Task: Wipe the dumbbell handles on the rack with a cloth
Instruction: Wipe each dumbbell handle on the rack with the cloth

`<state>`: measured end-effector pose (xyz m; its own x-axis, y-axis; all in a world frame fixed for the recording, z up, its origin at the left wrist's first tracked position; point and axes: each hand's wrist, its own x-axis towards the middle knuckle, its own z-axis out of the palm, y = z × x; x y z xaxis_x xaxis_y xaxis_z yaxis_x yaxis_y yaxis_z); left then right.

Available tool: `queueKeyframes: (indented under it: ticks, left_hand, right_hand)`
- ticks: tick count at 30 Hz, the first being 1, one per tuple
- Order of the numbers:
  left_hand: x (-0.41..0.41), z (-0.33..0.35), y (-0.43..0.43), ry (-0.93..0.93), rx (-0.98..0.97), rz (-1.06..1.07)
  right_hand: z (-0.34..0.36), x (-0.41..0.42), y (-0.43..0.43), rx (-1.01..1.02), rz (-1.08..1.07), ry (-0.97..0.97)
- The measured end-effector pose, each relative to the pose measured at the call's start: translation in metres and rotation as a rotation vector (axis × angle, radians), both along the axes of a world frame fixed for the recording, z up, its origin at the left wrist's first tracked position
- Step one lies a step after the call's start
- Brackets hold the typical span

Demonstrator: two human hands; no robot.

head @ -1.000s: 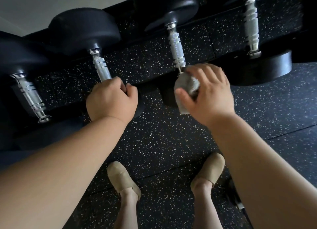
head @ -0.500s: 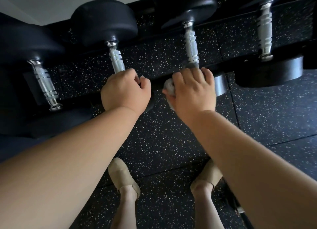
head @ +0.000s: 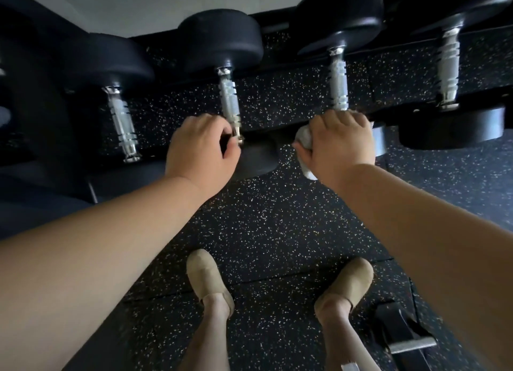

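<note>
Several black dumbbells with knurled chrome handles lie side by side on a dark rack [head: 277,133]. My left hand [head: 200,151] curls round the near end of the second dumbbell handle [head: 229,96], just above its near head [head: 256,159]. My right hand [head: 341,146] grips a white cloth [head: 304,140] bunched over the near end of the third dumbbell handle [head: 338,84]; the cloth's tail hangs below my palm. Nothing touches the first handle [head: 122,123] or the fourth handle [head: 448,71].
Black speckled rubber floor [head: 263,226] lies under the rack. My feet in tan shoes [head: 205,276] stand close below. Another dumbbell [head: 408,343] lies on the floor at bottom right. A pale wall [head: 152,4] is behind the rack.
My right hand slid the cloth down the third handle to its near end. My left hand shifted lower on the second handle, baring more chrome.
</note>
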<state>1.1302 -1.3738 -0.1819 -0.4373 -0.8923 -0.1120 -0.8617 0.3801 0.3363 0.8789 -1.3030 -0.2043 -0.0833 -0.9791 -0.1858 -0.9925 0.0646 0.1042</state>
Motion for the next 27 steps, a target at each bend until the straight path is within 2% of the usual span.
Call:
queueKeyframes:
  ticks: [2, 4, 8, 12, 15, 17, 20, 24, 25, 27]
  left_hand:
    - [0.043, 0.006, 0.0, -0.133, -0.037, -0.081]
    - [0.078, 0.011, -0.003, -0.246, -0.054, -0.135]
    - [0.121, 0.007, -0.017, -0.379, -0.039, -0.153]
    - [0.133, -0.003, -0.02, -0.361, -0.029, -0.097]
    - [0.135, -0.011, -0.017, -0.314, -0.076, -0.066]
    - [0.134, -0.013, -0.022, -0.234, -0.049, -0.018]
    - [0.129, -0.016, -0.035, -0.078, -0.037, 0.074]
    - [0.123, -0.019, -0.033, -0.161, -0.137, 0.07]
    - [0.123, -0.019, -0.031, -0.169, -0.14, 0.081]
    - [0.123, -0.018, -0.031, -0.164, -0.128, 0.113]
  right_hand:
    - [0.004, 0.009, -0.011, 0.031, 0.015, -0.038]
    - [0.013, 0.009, -0.022, 0.076, -0.105, -0.125]
    - [0.029, 0.035, -0.02, 0.02, -0.286, -0.521]
    - [0.014, 0.086, -0.004, 0.072, -0.596, -1.026]
    - [-0.005, 0.092, -0.005, 0.011, -0.81, -1.147]
    - [-0.013, 0.085, -0.01, 0.021, -0.91, -1.118]
    - [-0.015, 0.081, -0.017, 0.056, -0.897, -1.036]
    - [0.006, 0.101, -0.017, -0.011, -0.794, -1.098]
    - [0.016, 0.113, -0.014, -0.061, -0.69, -1.095]
    - [0.029, 0.143, -0.011, -0.171, -0.311, -0.947]
